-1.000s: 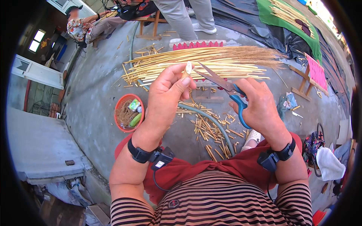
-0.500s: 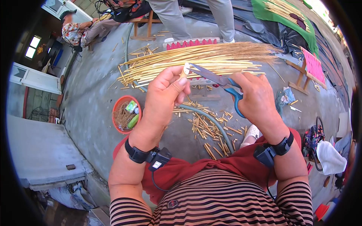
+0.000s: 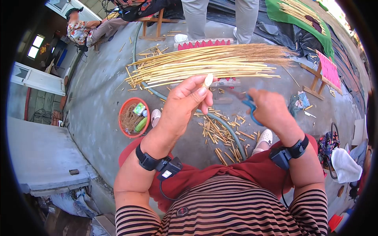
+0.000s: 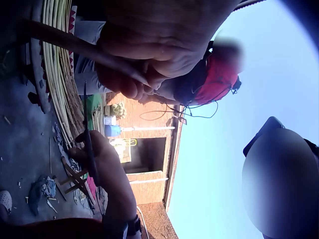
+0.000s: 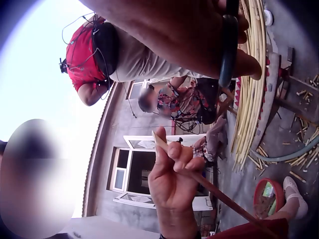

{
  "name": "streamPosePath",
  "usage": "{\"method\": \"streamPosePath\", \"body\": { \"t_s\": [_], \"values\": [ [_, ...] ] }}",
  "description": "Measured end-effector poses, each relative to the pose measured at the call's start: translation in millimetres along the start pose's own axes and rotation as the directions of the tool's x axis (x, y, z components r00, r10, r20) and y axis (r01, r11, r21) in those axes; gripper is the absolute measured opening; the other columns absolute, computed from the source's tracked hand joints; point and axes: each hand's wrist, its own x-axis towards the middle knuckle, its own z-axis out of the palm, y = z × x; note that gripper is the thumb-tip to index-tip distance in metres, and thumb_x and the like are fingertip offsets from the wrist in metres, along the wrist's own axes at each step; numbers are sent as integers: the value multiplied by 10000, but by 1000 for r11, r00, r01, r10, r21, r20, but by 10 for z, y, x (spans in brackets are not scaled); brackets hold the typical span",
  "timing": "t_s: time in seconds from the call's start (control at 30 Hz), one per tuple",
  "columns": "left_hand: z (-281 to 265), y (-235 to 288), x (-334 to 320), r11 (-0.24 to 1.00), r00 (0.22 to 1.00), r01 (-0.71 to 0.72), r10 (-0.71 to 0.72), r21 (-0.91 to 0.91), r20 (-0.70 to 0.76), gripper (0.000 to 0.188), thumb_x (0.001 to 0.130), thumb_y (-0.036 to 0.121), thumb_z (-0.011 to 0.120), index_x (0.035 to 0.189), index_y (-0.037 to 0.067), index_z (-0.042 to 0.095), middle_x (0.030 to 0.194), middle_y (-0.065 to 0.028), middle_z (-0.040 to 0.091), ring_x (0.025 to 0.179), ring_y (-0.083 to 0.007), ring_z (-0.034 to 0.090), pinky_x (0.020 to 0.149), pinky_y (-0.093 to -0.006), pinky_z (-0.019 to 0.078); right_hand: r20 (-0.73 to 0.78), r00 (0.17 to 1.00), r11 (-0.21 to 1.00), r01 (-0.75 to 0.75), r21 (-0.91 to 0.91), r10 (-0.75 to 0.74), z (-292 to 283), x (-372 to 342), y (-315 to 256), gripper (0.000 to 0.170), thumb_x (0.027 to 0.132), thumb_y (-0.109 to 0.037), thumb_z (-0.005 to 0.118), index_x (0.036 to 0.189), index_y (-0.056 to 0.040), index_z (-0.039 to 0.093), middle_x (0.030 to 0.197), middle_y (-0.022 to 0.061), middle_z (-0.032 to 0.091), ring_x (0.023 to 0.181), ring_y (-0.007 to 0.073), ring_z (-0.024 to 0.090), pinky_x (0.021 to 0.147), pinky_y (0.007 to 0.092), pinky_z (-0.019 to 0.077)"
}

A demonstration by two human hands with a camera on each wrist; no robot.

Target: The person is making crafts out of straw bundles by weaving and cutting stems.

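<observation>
My left hand [image 3: 182, 103] pinches a thin stalk [image 5: 224, 200] close to its end between thumb and fingers. The pale, slanted cut face [image 3: 208, 80] of the stalk points up in the head view. In the right wrist view the rest of the stalk runs down past the palm. My right hand [image 3: 273, 109] grips blue-handled scissors [image 3: 252, 107] by their loops, to the right of the stalk's end and apart from it. The blades are blurred in the head view; the left wrist view shows them edge-on as a thin dark line.
A bundle of long stalks [image 3: 169, 70] with brushy ends lies across low racks ahead. Short cut pieces [image 3: 214, 135] litter the floor beside a hose [image 3: 230, 131]. An orange basin [image 3: 122, 124] stands at left, a pink-topped stool [image 3: 330, 72] at right. A person stands beyond the bundle.
The scissors have come away from the stalk's end, where their tips were half a second ago. My left hand has shifted right and slightly down, and the cut face shows more fully.
</observation>
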Motion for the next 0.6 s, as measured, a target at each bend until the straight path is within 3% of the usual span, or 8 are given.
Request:
{"method": "streamPosePath", "body": {
  "t_s": [0.1, 0.17, 0.27, 0.3, 0.4, 0.43, 0.5, 0.6],
  "values": [
    [9, -20, 12, 999, 1000, -30, 30, -22, -8, 298, 951, 192, 503, 1184, 11, 547, 740, -27, 558, 623, -80, 467, 577, -194, 380, 384, 915, 982, 169, -83, -125, 370, -63, -328, 333, 758, -137, 608, 1084, -86, 565, 985, 122, 650, 965, 279, 628, 840, 440, 459],
    [-8, -15, 17, 999, 999, -43, 43, -19, -19, 288, 956, 209, 493, 1158, 14, 556, 720, -22, 541, 597, -75, 444, 555, -196, 367, 541, 824, 968, 243, -67, -169, 613, -87, -475, 431, 769, -149, 601, 1190, -77, 537, 1086, 141, 626, 1057, 277, 599, 903, 455, 426],
    [-66, 66, 10, 998, 996, -49, 46, -29, -83, 289, 961, 226, 476, 1133, 10, 561, 692, -14, 514, 572, -70, 422, 532, -200, 356, 644, 723, 944, 331, -7, -249, 916, -109, -566, 505, 755, -162, 616, 1239, -60, 513, 1117, 177, 614, 1094, 294, 585, 922, 459, 419],
    [-77, 108, 21, 998, 992, -56, 57, 11, -116, 258, 957, 211, 465, 1085, 11, 566, 682, -20, 514, 560, -72, 424, 521, -207, 356, 719, 646, 958, 270, 99, -257, 944, -78, -587, 513, 740, -144, 627, 1234, -52, 523, 1148, 191, 601, 1112, 308, 578, 918, 463, 432],
    [-154, 111, 92, 984, 961, -176, 171, -2, -219, 220, 946, 197, 463, 1016, 14, 564, 678, -27, 517, 550, -77, 425, 513, -217, 351, 756, 597, 953, 281, 117, -269, 1309, -67, -558, 489, 723, -112, 637, 1199, -45, 547, 1117, 193, 618, 1073, 326, 598, 869, 456, 474],
    [-214, 124, 118, 981, 957, -196, 190, -8, -219, 184, 937, 178, 456, 950, 22, 553, 680, -38, 524, 541, -84, 428, 503, -230, 351, 686, 664, 954, 236, 186, -298, 1556, -72, -489, 411, 724, -101, 645, 1127, -46, 590, 1039, 190, 650, 996, 347, 631, 798, 432, 516],
    [-342, 144, 147, 975, 953, -221, 213, -15, -217, 175, 928, 172, 461, 938, 20, 548, 677, -37, 519, 536, -86, 420, 495, -236, 346, 596, 758, 963, 248, 109, -263, 1751, -75, -471, 316, 729, -93, 643, 1041, -42, 630, 969, 182, 670, 919, 354, 653, 749, 417, 533],
    [-495, 178, 197, 960, 937, -268, 241, -82, -252, 164, 916, 160, 469, 926, 15, 545, 667, -36, 508, 526, -89, 404, 480, -240, 334, 510, 813, 960, 247, 135, -281, 1971, 33, -369, 242, 741, -74, 624, 977, -35, 657, 946, 197, 670, 879, 363, 656, 727, 421, 532]
  ]
}}
